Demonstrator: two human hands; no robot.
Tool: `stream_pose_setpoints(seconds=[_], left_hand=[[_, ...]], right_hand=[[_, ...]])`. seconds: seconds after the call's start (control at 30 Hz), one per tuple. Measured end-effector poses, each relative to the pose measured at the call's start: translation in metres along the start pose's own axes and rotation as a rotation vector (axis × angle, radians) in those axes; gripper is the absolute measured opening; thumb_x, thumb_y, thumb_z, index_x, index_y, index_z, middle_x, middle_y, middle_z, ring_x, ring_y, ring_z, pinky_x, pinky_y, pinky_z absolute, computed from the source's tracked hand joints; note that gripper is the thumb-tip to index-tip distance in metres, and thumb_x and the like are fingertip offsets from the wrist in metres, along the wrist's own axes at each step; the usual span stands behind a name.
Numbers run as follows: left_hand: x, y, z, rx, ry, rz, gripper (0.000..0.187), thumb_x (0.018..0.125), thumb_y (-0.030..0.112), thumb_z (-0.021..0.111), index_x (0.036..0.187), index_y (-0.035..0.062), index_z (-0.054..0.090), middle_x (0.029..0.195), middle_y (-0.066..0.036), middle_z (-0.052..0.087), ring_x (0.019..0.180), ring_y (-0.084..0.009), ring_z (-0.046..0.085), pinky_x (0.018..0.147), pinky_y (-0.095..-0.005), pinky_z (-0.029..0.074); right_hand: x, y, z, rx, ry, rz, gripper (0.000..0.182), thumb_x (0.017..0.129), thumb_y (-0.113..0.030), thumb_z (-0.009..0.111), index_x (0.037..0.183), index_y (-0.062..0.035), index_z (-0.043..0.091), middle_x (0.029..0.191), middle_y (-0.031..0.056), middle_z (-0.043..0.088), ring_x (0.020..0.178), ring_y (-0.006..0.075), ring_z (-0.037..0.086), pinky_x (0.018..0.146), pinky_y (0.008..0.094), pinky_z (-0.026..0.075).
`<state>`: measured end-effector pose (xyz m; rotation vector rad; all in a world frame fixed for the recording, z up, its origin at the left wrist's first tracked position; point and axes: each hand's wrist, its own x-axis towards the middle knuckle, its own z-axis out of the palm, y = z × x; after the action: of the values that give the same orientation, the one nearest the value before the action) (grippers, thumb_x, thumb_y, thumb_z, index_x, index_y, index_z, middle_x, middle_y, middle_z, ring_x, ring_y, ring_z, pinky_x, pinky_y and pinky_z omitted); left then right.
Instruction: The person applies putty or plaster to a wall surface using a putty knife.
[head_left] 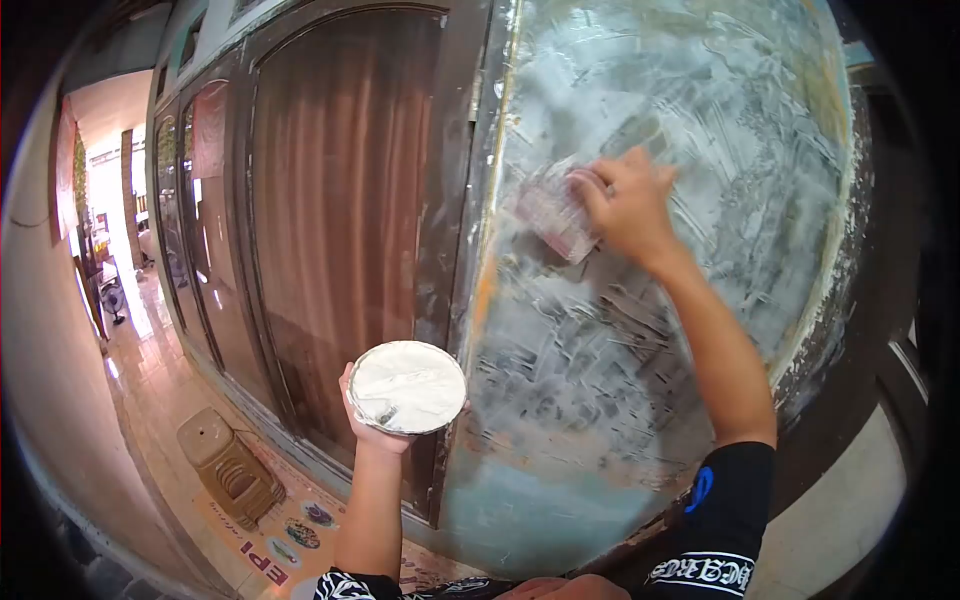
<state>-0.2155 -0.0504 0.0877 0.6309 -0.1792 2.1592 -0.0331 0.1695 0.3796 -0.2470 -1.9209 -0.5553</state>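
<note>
My left hand [384, 437] supports a round bowl [460, 408] from below, its fingers curled up around the near side. White putty [412, 383] fills the bowl almost to the rim, and its surface looks smeared. Higher up, my right hand [632, 205] grips a flat, reddish, rectangular putty spreader [556, 215], which is blurred. The spreader lies against or very close to a wall panel [740, 160] streaked with grey-white putty. Darker patches and ridges show across the panel, and a bare blue-green strip runs along its bottom.
Left of the panel stands a dark-framed glass door [345, 190] with a reddish curtain behind it. A brown plastic stool [230, 465] is on the floor beside a printed banner [290, 530]. A dark frame [885, 250] borders the right side. A tiled passage [140, 340] leads away at left.
</note>
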Motion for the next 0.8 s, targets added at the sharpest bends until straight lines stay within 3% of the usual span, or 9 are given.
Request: stream_pose_setpoints(seconds=[0.07, 0.17, 0.2, 0.23, 0.33, 0.43, 0.57, 0.63, 0.8], left_hand=[[-0.003, -0.011, 0.018, 0.001, -0.082, -0.038, 0.065, 0.096, 0.056, 0.042, 0.13, 0.0041, 0.061, 0.133, -0.018, 0.061, 0.119, -0.0425, 0.058, 0.102, -0.0575, 0.047], [-0.004, -0.015, 0.013, -0.022, -0.12, -0.031, 0.065, 0.096, 0.056, 0.042, 0.131, 0.0042, 0.06, 0.134, -0.019, 0.06, 0.12, -0.0427, 0.057, 0.102, -0.0582, 0.046], [-0.005, -0.014, 0.012, -0.02, -0.121, -0.03, 0.065, 0.096, 0.056, 0.042, 0.131, 0.0042, 0.06, 0.134, -0.019, 0.06, 0.12, -0.0427, 0.057, 0.102, -0.0582, 0.046], [-0.005, -0.012, 0.009, 0.021, -0.056, -0.004, 0.065, 0.096, 0.056, 0.042, 0.131, 0.0043, 0.06, 0.134, -0.019, 0.06, 0.12, -0.0432, 0.057, 0.102, -0.0591, 0.046], [-0.008, -0.012, 0.016, 0.074, -0.007, 0.0, 0.068, 0.095, 0.058, 0.042, 0.132, 0.0039, 0.059, 0.137, -0.02, 0.057, 0.12, -0.0461, 0.056, 0.101, -0.0634, 0.045], [-0.007, -0.015, 0.013, 0.008, -0.028, -0.013, 0.069, 0.094, 0.059, 0.042, 0.133, 0.0037, 0.058, 0.137, -0.021, 0.056, 0.121, -0.047, 0.055, 0.1, -0.0653, 0.044], [-0.001, -0.03, 0.022, 0.019, -0.1, -0.066, 0.069, 0.094, 0.059, 0.042, 0.132, 0.0035, 0.058, 0.137, -0.021, 0.057, 0.121, -0.0471, 0.055, 0.1, -0.0671, 0.043], [0.0, -0.039, 0.027, 0.063, -0.077, -0.089, 0.068, 0.094, 0.059, 0.042, 0.132, 0.004, 0.058, 0.137, -0.021, 0.057, 0.121, -0.0473, 0.054, 0.1, -0.0683, 0.043], [-0.005, -0.037, 0.026, 0.074, -0.033, -0.069, 0.067, 0.094, 0.058, 0.042, 0.131, 0.0055, 0.06, 0.136, -0.02, 0.058, 0.12, -0.0478, 0.055, 0.099, -0.0692, 0.042]], right_hand=[[-0.002, -0.006, -0.013, 0.011, -0.215, 0.068, 0.028, 0.092, -0.04, 0.063, 0.098, -0.0157, 0.074, 0.095, 0.0122, 0.061, 0.105, 0.0285, 0.053, 0.1, 0.0568, 0.025], [0.031, 0.065, -0.022, -0.273, 0.234, 0.17, 0.029, 0.094, -0.04, 0.06, 0.099, -0.0153, 0.075, 0.097, 0.0142, 0.064, 0.106, 0.0317, 0.057, 0.101, 0.0597, 0.026], [0.05, 0.125, -0.032, 0.077, 0.237, 0.32, 0.036, 0.095, -0.046, 0.056, 0.101, -0.0159, 0.075, 0.095, 0.0147, 0.068, 0.109, 0.0343, 0.058, 0.101, 0.0604, 0.025], [0.055, 0.119, -0.08, -0.294, 0.306, 0.352, 0.043, 0.095, -0.05, 0.056, 0.103, -0.0131, 0.075, 0.099, 0.0132, 0.074, 0.102, 0.0307, 0.065, 0.095, 0.0625, 0.028], [0.06, 0.181, -0.136, -0.289, 0.486, 0.664, 0.048, 0.096, -0.053, 0.054, 0.104, -0.0104, 0.074, 0.098, 0.0105, 0.074, 0.094, 0.0276, 0.068, 0.091, 0.0632, 0.031], [0.045, 0.195, -0.119, 0.185, 0.372, 0.462, 0.042, 0.096, -0.048, 0.059, 0.103, -0.0104, 0.074, 0.1, 0.011, 0.074, 0.093, 0.0281, 0.068, 0.093, 0.0623, 0.032], [0.002, 0.053, -0.05, -0.026, 0.128, 0.15, 0.036, 0.094, -0.042, 0.061, 0.098, -0.0084, 0.075, 0.1, 0.0176, 0.07, 0.105, 0.0317, 0.059, 0.097, 0.0491, 0.033], [0.007, 0.043, -0.048, -0.106, 0.082, 0.163, 0.037, 0.093, -0.043, 0.061, 0.098, -0.009, 0.075, 0.1, 0.018, 0.069, 0.107, 0.0311, 0.057, 0.097, 0.0507, 0.032], [0.048, 0.185, -0.1, -0.129, 0.323, 0.484, 0.047, 0.095, -0.053, 0.053, 0.106, -0.0133, 0.075, 0.107, 0.0114, 0.073, 0.114, 0.035, 0.059, 0.103, 0.0646, 0.023]])
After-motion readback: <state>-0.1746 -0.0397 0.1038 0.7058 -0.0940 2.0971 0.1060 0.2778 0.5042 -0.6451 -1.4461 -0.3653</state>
